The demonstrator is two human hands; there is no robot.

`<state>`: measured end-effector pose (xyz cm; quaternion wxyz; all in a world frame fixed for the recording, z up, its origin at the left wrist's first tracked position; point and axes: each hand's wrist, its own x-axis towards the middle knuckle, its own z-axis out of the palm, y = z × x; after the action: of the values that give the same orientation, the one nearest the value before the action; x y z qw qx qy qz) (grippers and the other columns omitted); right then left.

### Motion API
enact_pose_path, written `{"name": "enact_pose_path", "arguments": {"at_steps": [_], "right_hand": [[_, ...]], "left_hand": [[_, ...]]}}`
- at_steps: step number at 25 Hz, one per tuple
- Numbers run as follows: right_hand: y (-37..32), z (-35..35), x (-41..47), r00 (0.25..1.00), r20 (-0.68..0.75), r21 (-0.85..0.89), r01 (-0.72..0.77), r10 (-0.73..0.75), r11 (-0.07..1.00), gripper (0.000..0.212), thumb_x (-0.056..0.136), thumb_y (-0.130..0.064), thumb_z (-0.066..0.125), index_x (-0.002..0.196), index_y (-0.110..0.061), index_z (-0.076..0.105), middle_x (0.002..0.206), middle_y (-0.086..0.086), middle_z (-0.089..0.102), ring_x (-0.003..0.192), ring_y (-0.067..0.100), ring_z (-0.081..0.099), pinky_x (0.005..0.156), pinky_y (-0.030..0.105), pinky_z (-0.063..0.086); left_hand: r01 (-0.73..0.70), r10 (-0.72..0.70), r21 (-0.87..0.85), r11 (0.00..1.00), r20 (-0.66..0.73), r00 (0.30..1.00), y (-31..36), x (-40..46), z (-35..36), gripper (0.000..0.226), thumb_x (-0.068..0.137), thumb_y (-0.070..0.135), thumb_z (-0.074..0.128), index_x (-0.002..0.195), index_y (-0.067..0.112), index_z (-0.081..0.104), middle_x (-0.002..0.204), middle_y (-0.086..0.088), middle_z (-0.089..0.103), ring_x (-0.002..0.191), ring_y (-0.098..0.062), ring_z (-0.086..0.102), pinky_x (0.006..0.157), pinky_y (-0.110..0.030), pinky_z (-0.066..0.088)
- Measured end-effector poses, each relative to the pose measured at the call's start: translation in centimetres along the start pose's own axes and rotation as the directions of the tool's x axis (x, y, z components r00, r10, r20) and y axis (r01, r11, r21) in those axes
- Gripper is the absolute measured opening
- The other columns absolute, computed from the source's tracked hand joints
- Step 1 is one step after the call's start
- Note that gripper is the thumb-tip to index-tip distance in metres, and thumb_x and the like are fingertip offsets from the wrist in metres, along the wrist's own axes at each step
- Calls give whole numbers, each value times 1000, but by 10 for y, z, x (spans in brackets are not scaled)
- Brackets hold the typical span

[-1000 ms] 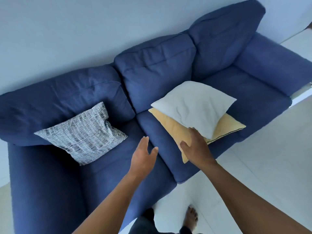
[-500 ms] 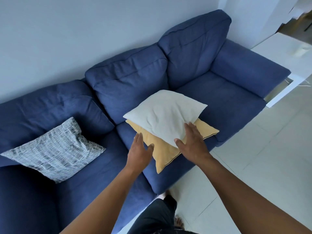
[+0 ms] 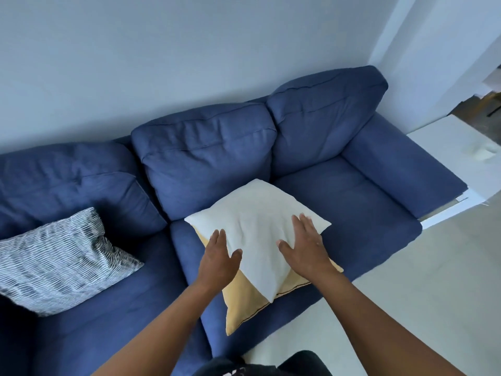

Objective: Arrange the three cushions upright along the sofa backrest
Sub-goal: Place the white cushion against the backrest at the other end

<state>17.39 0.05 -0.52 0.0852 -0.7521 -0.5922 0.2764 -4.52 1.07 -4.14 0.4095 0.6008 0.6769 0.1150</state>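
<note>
A white cushion (image 3: 257, 223) lies flat on top of a yellow cushion (image 3: 244, 299) on the middle seat of the blue sofa (image 3: 206, 158). My left hand (image 3: 219, 259) rests on the white cushion's left edge, fingers spread. On its right side lies my right hand (image 3: 305, 246), palm down with the fingers apart. Neither hand grips the fabric. A grey striped cushion (image 3: 59, 259) leans tilted against the left backrest, apart from both hands.
The sofa's right seat (image 3: 352, 202) holds nothing, and its armrest (image 3: 401, 164) stands beside a white side table (image 3: 461, 158). Pale floor (image 3: 406, 294) runs along the sofa's front. A wall stands behind the backrest.
Both hands have moved forward onto the white cushion, the left from the yellow cushion's edge. The view has swung right, so the sofa appears shifted left.
</note>
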Motion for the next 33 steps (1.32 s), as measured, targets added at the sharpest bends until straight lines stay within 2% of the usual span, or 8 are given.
{"name": "enact_pose_path", "arguments": {"at_steps": [7, 14, 16, 19, 21, 25, 28, 33], "right_hand": [[1, -14, 71, 986, 130, -60, 113, -104, 992, 79, 104, -43, 50, 166, -12, 12, 176, 9, 1, 163, 24, -5, 130, 47, 11], [29, -34, 163, 925, 279, -73, 290, -260, 954, 76, 103, -41, 51, 164, -10, 17, 176, 11, 4, 163, 27, -2, 129, 46, 12], [38, -36, 188, 900, 340, -69, 313, -273, 947, 75, 103, -41, 52, 163, -9, 19, 175, 12, 6, 162, 28, 2, 128, 44, 14], [48, -26, 216, 862, 422, -68, 340, -282, 938, 76, 104, -40, 52, 164, -8, 19, 175, 13, 8, 162, 29, 4, 128, 43, 14], [53, -16, 230, 845, 459, -71, 342, -273, 937, 76, 103, -40, 54, 163, -7, 20, 175, 14, 10, 162, 29, 6, 128, 42, 15], [65, 2, 253, 866, 459, -39, 244, -199, 969, 71, 101, -38, 58, 158, -4, 32, 168, 16, 28, 158, 32, 22, 126, 46, 24], [77, 16, 275, 907, 390, 15, 166, -159, 986, 54, 94, -42, 61, 136, -9, 53, 140, 11, 54, 134, 33, 49, 111, 53, 42], [90, 25, 295, 855, 514, 197, -196, 69, 961, 63, 87, -62, 64, 130, -16, 58, 125, 0, 65, 109, 24, 63, 89, 39, 51]], "left_hand": [[131, -136, -47, 990, -109, 985, 10, 40, 3, 78, 106, 36, 53, 166, 6, 14, 176, -10, 11, 163, -23, 11, 127, -40, 22], [376, -407, -182, 908, -180, 895, 52, 53, 43, 77, 104, 36, 56, 165, 6, 20, 175, -9, 19, 161, -23, 17, 125, -38, 25], [452, -498, -238, 860, -194, 845, 67, 60, 53, 68, 103, 33, 57, 160, 5, 31, 169, -8, 32, 155, -27, 33, 118, -39, 34], [512, -590, -318, 798, -235, 773, 74, 73, 64, 36, 98, 30, 60, 128, 11, 55, 134, -4, 59, 124, -30, 59, 94, -40, 50], [541, -633, -354, 763, -243, 735, 73, 78, 71, 29, 96, 31, 62, 117, 12, 56, 122, -3, 61, 111, -27, 62, 83, -37, 46], [570, -666, -363, 737, -245, 705, 62, 90, 82, 40, 96, 33, 63, 128, 10, 56, 129, -5, 61, 108, -24, 58, 84, -35, 43], [598, -705, -399, 695, -217, 675, 42, 106, 91, 56, 94, 39, 64, 141, 11, 52, 138, -7, 61, 125, -31, 59, 94, -38, 48], [611, -832, -671, 419, -15, 554, 21, 116, 104, 63, 85, 42, 73, 136, 7, 57, 125, -8, 66, 113, -32, 63, 87, -41, 52]]}}
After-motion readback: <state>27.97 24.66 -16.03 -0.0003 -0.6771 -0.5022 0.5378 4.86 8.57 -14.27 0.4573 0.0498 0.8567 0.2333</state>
